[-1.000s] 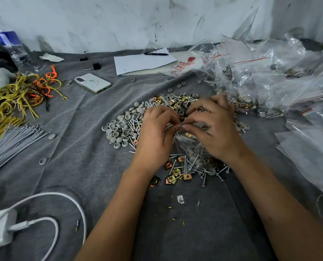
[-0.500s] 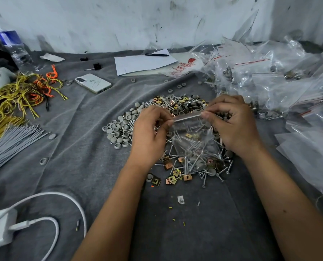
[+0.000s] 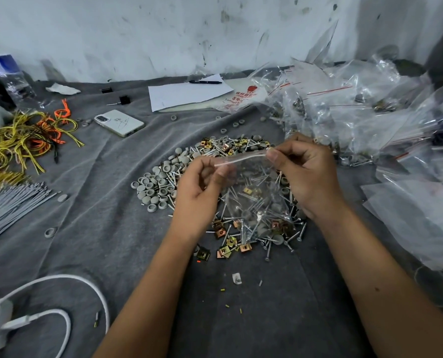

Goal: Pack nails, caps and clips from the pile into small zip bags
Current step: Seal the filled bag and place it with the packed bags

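Zip bag held over the pile

Left hand (image 3: 198,192) and right hand (image 3: 305,174) pinched the zip bag's (image 3: 254,200) top edge between curled fingers (image 3: 273,157); it hung above the pile (image 3: 168,182).

Both hands, left (image 3: 198,188) and right (image 3: 305,171), raised side by side, fingertips pinched.

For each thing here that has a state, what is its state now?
Zip bag: held up by its top strip, partly filled.
Left hand: pinches the strip's left end.
Right hand: pinches the right end.
Pile: loose on the cloth.
Phone: face down.
Pen: lying on paper.
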Demonstrator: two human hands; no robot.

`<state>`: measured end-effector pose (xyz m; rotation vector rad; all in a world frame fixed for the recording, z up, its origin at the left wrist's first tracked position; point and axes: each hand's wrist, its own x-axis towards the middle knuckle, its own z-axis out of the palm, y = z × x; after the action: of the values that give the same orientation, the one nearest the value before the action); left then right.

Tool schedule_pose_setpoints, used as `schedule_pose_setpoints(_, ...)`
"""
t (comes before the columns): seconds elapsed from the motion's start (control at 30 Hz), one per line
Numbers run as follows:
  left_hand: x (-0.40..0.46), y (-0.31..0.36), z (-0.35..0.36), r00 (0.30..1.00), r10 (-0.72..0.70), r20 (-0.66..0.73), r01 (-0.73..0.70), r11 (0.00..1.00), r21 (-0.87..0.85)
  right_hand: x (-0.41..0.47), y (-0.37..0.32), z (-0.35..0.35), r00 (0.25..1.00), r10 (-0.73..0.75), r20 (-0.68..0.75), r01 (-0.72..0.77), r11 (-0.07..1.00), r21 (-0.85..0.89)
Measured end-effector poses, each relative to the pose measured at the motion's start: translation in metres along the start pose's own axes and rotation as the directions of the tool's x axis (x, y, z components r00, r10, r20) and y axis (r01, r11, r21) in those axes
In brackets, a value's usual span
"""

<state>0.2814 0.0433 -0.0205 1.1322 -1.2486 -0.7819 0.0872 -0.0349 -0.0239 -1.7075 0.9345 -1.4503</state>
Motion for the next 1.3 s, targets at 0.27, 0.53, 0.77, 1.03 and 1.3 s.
schedule_pose_setpoints(0.27, -0.001, -0.005, 0.009, 0.995, 0.027, 0.101, -0.044, 0.984, 0.17, -0.007, -0.013, 0.001, 0.988, 0.139, -0.07, -0.117, 0.959, 0.257)
schedule_pose_setpoints(0.53, 0.021, 0.007, 0.031, 0.992, 0.019, -0.127, 0.0, 0.989, 0.148, -0.01, -0.018, -0.006, 0.967, 0.22, 0.127, -0.224, 0.975, 0.015)
schedule_pose_setpoints(0.77, 0.062, 0.028, 0.133, 0.989, 0.068, -0.127, -0.043, 0.981, 0.19, 0.035, -0.012, -0.09, 0.934, 0.294, -0.205, -0.327, 0.932, -0.153)
schedule_pose_setpoints(1.03, 0.068, 0.004, 0.228, 0.803, 0.262, 0.536, -0.58, 0.55, 0.601, 0.074, 0.018, -0.161, 0.901, 0.346, -0.261, -0.387, 0.369, -0.845)
schedule_pose_setpoints(1.3, 0.077, -0.009, 0.241, 0.809, 0.115, 0.576, -0.538, 0.54, 0.648, 0.047, 0.006, -0.208, 0.875, 0.474, -0.099, -0.297, 0.365, -0.882)
